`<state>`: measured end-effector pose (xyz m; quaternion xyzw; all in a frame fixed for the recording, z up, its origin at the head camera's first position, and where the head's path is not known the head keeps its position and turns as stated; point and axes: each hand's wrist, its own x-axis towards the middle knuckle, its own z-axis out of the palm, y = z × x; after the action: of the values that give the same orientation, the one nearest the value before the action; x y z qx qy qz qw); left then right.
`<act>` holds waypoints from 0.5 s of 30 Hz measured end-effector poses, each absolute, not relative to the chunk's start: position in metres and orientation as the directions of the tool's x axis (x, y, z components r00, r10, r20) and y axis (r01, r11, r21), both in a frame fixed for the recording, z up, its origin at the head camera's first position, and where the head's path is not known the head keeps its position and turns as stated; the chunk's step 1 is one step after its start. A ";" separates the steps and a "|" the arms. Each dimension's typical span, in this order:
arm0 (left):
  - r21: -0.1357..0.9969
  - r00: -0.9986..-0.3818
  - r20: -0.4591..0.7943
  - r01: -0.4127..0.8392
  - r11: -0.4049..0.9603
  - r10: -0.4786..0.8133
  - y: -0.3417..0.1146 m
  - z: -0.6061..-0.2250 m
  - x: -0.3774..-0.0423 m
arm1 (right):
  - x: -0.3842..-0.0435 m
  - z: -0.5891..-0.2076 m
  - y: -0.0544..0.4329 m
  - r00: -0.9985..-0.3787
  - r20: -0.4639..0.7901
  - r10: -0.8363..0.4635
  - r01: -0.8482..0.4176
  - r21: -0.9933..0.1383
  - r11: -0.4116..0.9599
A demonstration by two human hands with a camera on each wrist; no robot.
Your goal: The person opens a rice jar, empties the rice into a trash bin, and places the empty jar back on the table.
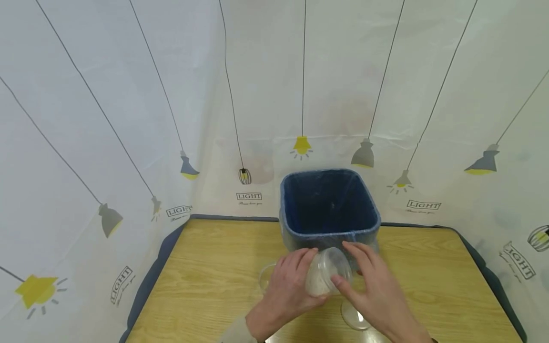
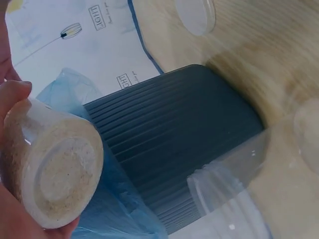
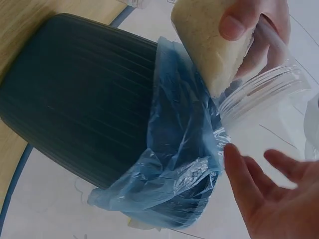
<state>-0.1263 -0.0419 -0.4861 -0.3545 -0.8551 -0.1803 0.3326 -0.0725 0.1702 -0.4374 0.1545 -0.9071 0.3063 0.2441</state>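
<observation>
My left hand (image 1: 291, 284) grips a clear plastic jar (image 1: 318, 278) around its side, tilting it with the mouth to the right and upward in the head view. Pale, fine crumbly stuff fills the base end of the jar (image 2: 65, 174); the end near its ribbed mouth looks clear. Beside that mouth, my right hand (image 1: 377, 286) is spread, thumb and fingers apart with nothing between them. In the right wrist view its fingertips (image 3: 230, 151) stand just off the mouth. Behind both hands is a dark blue bin (image 1: 330, 235) lined with a thin blue bag (image 3: 184, 129).
A clear round lid (image 1: 355, 318) lies on the wooden table (image 1: 223, 267) below my right hand. Another clear container (image 1: 263, 278) stands left of the bin, partly behind my left hand. A white sheet (image 1: 266, 95) printed with lamps hangs behind and at both sides.
</observation>
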 end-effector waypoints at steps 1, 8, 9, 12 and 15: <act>0.095 -0.539 0.691 0.728 0.679 0.482 -0.043 -0.486 -0.125 | -0.071 -0.438 0.170 -0.830 0.548 -0.103 -0.417 -0.487 0.767; 0.146 -0.565 0.681 0.729 0.669 0.467 -0.045 -0.488 -0.123 | -0.063 -0.437 0.167 -0.918 0.394 -0.051 -0.281 -0.553 0.784; 0.142 -0.564 0.682 0.727 0.672 0.465 -0.045 -0.488 -0.122 | -0.063 -0.436 0.166 -0.934 0.354 -0.051 -0.257 -0.565 0.784; 0.134 -0.558 0.692 0.723 0.678 0.458 -0.045 -0.489 -0.121 | -0.062 -0.434 0.164 -0.961 0.270 -0.053 -0.210 -0.596 0.775; 0.142 -0.569 0.684 0.717 0.683 0.456 -0.044 -0.490 -0.119 | -0.062 -0.432 0.162 -0.970 0.237 -0.055 -0.192 -0.610 0.768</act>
<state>-0.1191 -0.0443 -0.4901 -0.3405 -0.8614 -0.2069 0.3151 -0.0622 0.1621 -0.4323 0.0661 -0.9347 0.3338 0.1029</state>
